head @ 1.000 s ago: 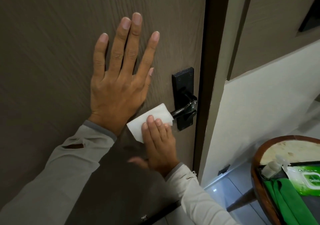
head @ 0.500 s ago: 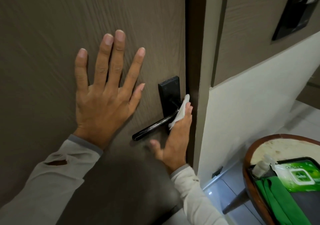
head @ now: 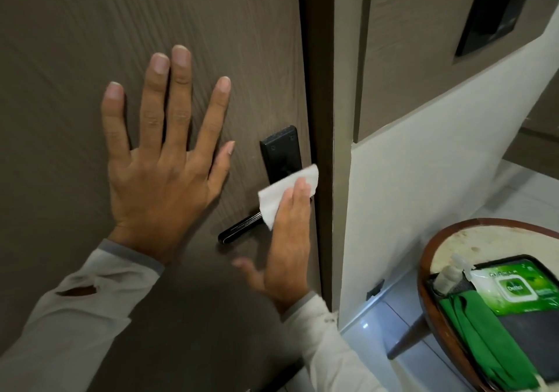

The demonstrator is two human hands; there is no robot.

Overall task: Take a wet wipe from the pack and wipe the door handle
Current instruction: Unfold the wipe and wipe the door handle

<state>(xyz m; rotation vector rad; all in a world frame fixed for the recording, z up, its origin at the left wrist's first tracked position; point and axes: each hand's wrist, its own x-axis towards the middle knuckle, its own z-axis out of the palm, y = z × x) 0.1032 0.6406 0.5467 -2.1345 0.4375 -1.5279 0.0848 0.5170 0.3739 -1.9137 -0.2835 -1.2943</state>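
A black lever door handle (head: 239, 230) on a black backplate (head: 280, 157) sits at the right edge of a brown wood-grain door (head: 90, 44). My right hand (head: 289, 240) presses a folded white wet wipe (head: 286, 196) flat against the handle's base, its fingers straight and its thumb spread out to the left. My left hand (head: 163, 161) lies flat on the door, fingers apart, left of the handle. The green wet wipe pack (head: 518, 289) lies on a round table at the lower right.
The dark door frame (head: 316, 89) and a white wall (head: 423, 180) stand right of the handle. A round wood-rimmed table (head: 435, 246) carries a dark tray, a green cloth (head: 484, 346) and a small white bottle (head: 447, 276). A black panel (head: 499, 7) hangs on the upper wall.
My right hand first slid the wipe from the lever's free end to its base by the door edge; now the wipe lies flatter over the base. My left hand stayed on the door.
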